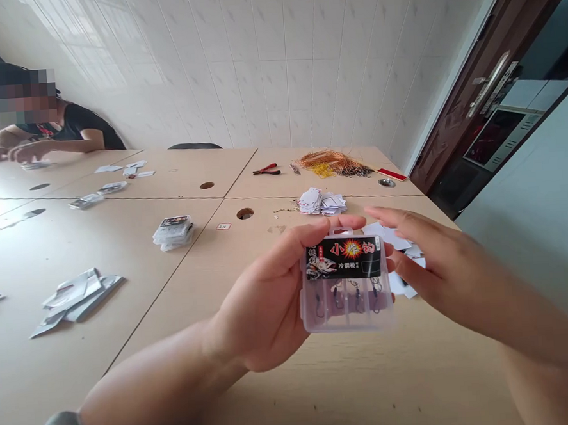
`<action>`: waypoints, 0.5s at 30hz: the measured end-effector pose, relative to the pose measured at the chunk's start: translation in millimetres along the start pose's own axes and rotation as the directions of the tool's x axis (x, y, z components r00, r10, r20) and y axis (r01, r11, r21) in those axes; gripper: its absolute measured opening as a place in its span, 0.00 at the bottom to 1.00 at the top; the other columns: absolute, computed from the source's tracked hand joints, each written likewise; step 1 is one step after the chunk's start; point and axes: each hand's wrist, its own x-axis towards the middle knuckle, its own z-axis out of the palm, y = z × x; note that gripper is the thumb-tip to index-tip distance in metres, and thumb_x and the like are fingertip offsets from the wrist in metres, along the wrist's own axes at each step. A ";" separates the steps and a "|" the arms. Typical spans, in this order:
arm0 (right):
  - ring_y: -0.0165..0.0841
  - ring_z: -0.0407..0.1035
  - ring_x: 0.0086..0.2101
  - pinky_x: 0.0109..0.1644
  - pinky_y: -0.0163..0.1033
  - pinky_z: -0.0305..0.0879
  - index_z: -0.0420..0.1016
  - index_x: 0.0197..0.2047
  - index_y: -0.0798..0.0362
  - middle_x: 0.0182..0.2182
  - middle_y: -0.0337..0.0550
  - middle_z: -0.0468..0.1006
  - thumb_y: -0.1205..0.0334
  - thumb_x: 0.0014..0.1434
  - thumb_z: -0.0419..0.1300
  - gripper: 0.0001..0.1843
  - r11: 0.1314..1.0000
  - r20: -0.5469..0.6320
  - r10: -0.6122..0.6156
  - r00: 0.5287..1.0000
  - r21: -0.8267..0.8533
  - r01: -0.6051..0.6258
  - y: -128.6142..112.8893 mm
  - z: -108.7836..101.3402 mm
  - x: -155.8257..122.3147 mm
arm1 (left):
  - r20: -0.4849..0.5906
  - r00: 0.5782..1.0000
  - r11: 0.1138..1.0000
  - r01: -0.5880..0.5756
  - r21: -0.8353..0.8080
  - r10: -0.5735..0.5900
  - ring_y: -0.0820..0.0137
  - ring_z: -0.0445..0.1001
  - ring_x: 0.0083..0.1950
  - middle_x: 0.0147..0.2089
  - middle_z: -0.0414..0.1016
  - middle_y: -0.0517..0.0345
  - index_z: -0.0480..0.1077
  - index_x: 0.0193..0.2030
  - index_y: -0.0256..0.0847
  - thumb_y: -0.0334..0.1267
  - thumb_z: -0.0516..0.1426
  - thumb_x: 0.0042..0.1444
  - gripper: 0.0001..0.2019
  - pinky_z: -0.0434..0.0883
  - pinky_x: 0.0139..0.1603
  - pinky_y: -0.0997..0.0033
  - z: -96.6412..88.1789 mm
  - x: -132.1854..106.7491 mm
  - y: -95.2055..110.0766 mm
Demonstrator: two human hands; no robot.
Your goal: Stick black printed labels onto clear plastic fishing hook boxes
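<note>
My left hand (pixel 265 297) is closed around a clear plastic fishing hook box (pixel 350 304), held up above the table with its label toward me. The black label carries red and white lettering. Dark hooks show through the lid in separate compartments, and a hanging loop tops the box. At its right side my right hand (pixel 434 261) is open, fingers stretched out and thumb apart, close to the box edge; whether it touches the box I cannot tell. Behind that hand lie white papers or cards (pixel 386 235), partly hidden.
The wooden table (pixel 217 383) has holes and seams. On it are stacked boxes (pixel 173 232), white cards (pixel 322 202), foil packets (pixel 77 299), red-handled pliers (pixel 266 170) and a bundle of copper-coloured strands (pixel 329 161). A person (pixel 52 127) sits at the far left.
</note>
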 end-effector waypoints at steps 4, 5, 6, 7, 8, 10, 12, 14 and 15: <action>0.41 0.69 0.63 0.64 0.47 0.72 0.68 0.64 0.49 0.63 0.50 0.74 0.69 0.69 0.54 0.22 0.990 -0.179 -0.112 0.978 -0.103 0.095 -6.7 -2.2 -3.0 | -0.048 0.999 0.998 -0.008 0.062 0.011 0.62 0.82 0.45 0.43 0.84 0.47 0.81 0.43 0.39 0.42 0.56 0.67 0.13 0.79 0.43 0.66 -1.4 3.2 -1.9; 0.39 0.68 0.64 0.64 0.45 0.72 0.68 0.63 0.46 0.64 0.49 0.72 0.71 0.67 0.55 0.23 0.988 -0.211 -0.138 0.968 -0.095 0.120 -9.3 -4.2 -4.6 | -0.055 0.998 0.998 -0.006 0.063 0.010 0.63 0.82 0.45 0.43 0.84 0.48 0.81 0.43 0.39 0.42 0.56 0.67 0.13 0.78 0.42 0.67 -1.8 3.6 -1.7; 0.39 0.65 0.66 0.64 0.45 0.71 0.68 0.62 0.44 0.65 0.48 0.69 0.74 0.66 0.55 0.24 0.985 -0.219 -0.169 0.961 -0.077 0.155 -11.9 -6.3 -6.2 | -0.061 0.998 0.998 -0.008 0.062 0.012 0.64 0.81 0.44 0.42 0.84 0.49 0.81 0.43 0.39 0.43 0.57 0.67 0.13 0.78 0.41 0.69 -1.9 3.8 -1.3; 0.38 0.62 0.67 0.65 0.45 0.70 0.69 0.60 0.43 0.66 0.47 0.66 0.75 0.65 0.56 0.25 0.978 -0.205 -0.210 0.956 -0.055 0.203 -14.3 -8.3 -7.8 | -0.062 0.998 0.998 -0.009 0.061 0.013 0.65 0.81 0.43 0.41 0.83 0.50 0.81 0.43 0.39 0.43 0.57 0.67 0.13 0.77 0.40 0.70 -1.8 3.9 -0.9; 0.39 0.59 0.69 0.68 0.47 0.67 0.69 0.60 0.43 0.67 0.47 0.63 0.77 0.64 0.56 0.25 0.967 -0.181 -0.254 0.950 -0.036 0.252 -16.4 -10.0 -9.0 | -0.061 0.998 0.998 -0.006 0.061 0.010 0.66 0.81 0.41 0.40 0.83 0.51 0.81 0.43 0.39 0.43 0.56 0.67 0.13 0.77 0.39 0.71 -1.5 3.9 -0.6; 0.41 0.55 0.71 0.73 0.52 0.59 0.71 0.57 0.44 0.69 0.48 0.59 0.79 0.63 0.55 0.24 0.941 -0.140 -0.337 0.931 -0.027 0.336 -19.3 -12.1 -10.5 | -0.056 0.998 0.998 -0.011 0.062 0.015 0.68 0.80 0.38 0.38 0.82 0.53 0.81 0.42 0.39 0.43 0.56 0.68 0.13 0.77 0.37 0.72 -0.6 3.6 -0.2; 0.43 0.53 0.72 0.75 0.55 0.54 0.73 0.54 0.47 0.70 0.50 0.58 0.79 0.63 0.56 0.22 0.919 -0.126 -0.395 0.910 -0.034 0.394 -20.0 -12.6 -10.8 | -0.055 0.998 0.998 -0.021 0.062 0.025 0.68 0.80 0.38 0.37 0.81 0.53 0.81 0.42 0.39 0.43 0.56 0.68 0.13 0.77 0.37 0.73 0.1 3.2 -0.1; 0.44 0.52 0.71 0.75 0.55 0.54 0.74 0.53 0.49 0.70 0.50 0.57 0.79 0.63 0.57 0.20 0.906 -0.132 -0.421 0.897 -0.025 0.422 -19.3 -12.9 -10.7 | -0.045 0.998 0.998 -0.030 0.054 0.033 0.68 0.79 0.38 0.38 0.82 0.53 0.81 0.42 0.39 0.43 0.57 0.67 0.12 0.77 0.38 0.72 0.3 2.7 0.3; 0.44 0.52 0.71 0.75 0.54 0.54 0.74 0.53 0.50 0.70 0.50 0.57 0.78 0.63 0.57 0.19 0.903 -0.134 -0.429 0.893 -0.022 0.430 -18.8 -13.3 -10.8 | -0.035 0.999 0.998 -0.030 0.047 0.032 0.68 0.79 0.38 0.39 0.82 0.52 0.81 0.42 0.40 0.43 0.58 0.67 0.12 0.77 0.38 0.72 0.2 2.3 0.7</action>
